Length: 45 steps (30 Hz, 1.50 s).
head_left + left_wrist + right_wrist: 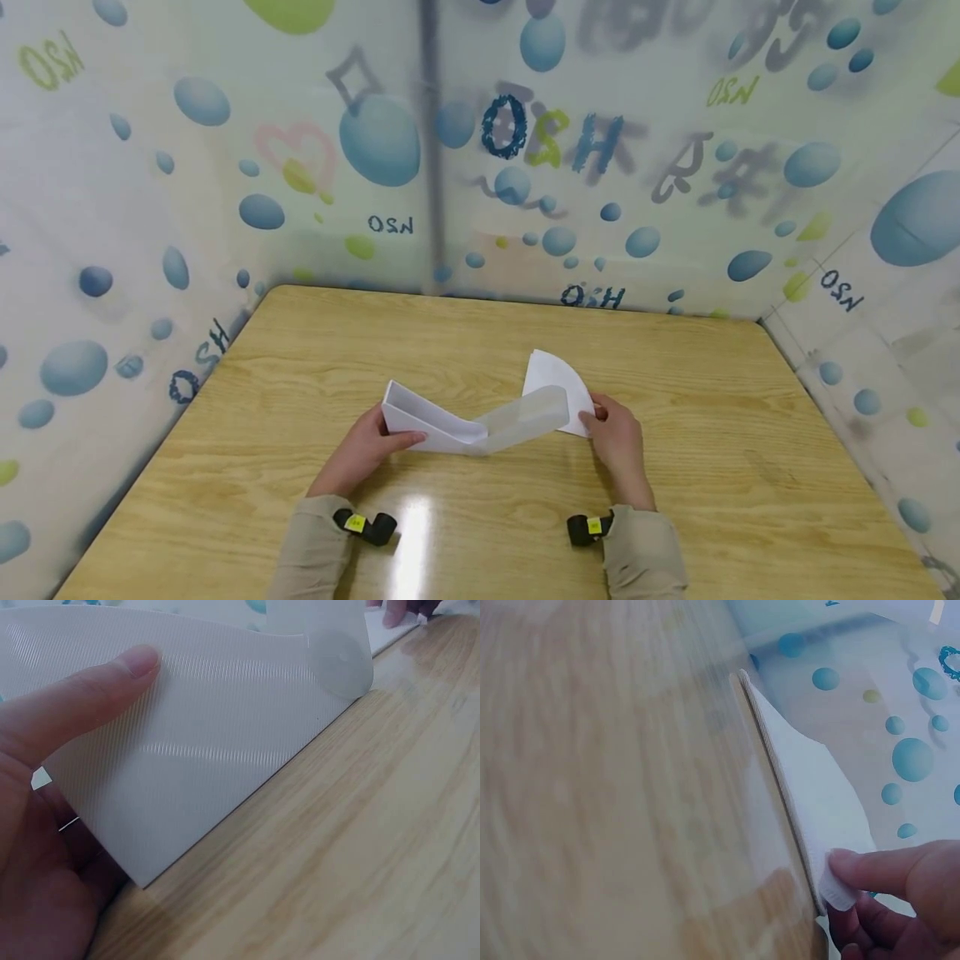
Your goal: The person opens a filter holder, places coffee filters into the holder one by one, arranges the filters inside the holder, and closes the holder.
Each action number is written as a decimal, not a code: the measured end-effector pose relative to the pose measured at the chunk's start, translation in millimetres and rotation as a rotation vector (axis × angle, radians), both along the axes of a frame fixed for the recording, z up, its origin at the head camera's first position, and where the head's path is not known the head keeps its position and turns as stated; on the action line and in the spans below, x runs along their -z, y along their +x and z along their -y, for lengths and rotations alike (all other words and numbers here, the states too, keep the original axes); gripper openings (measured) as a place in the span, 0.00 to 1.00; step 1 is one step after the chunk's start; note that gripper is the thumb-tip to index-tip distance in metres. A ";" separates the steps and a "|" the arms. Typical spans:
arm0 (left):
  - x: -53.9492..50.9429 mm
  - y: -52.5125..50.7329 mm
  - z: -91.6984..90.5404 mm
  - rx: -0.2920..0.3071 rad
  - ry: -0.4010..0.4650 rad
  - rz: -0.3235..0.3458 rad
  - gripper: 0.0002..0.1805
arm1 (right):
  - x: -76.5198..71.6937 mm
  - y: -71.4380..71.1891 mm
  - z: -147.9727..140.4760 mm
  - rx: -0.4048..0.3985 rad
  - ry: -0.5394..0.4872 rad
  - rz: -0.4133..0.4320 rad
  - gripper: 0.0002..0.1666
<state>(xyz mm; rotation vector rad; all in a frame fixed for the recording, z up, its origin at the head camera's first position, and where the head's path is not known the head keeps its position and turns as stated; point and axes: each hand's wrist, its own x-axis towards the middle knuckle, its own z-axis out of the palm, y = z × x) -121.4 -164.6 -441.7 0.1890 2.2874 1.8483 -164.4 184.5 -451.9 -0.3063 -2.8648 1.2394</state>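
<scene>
My left hand [366, 443] grips a white, narrow box [448, 442] by its left end, thumb on the ribbed front face [217, 720]. Its top is open, and its lower edge lies at the tabletop in the left wrist view. A translucent lid [525, 418] swings out to the right from the box's right end. My right hand [618, 435] pinches the corner of a stack of white, fan-shaped paper filters [551, 373], thumb on top. In the right wrist view the filter stack [810, 780] shows a layered edge. The lid partly overlaps the filters in the head view.
The wooden table [720, 467] spreads around both hands. A patterned curtain [480, 217] stands along its back and sides. Each wrist carries a black camera, one at the left cuff [366, 525] and one at the right cuff [588, 527].
</scene>
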 end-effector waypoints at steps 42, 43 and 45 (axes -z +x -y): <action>24.4 -8.6 4.1 -0.012 0.006 -0.035 0.25 | -1.2 -1.0 -3.2 0.121 -0.149 -0.036 0.16; 24.4 -8.5 4.1 -0.014 0.005 -0.035 0.25 | -1.2 -1.2 -3.5 0.130 -0.152 -0.039 0.16; 24.2 -8.3 4.0 -0.017 0.003 -0.034 0.25 | -1.3 -1.5 -3.7 0.145 -0.163 -0.041 0.16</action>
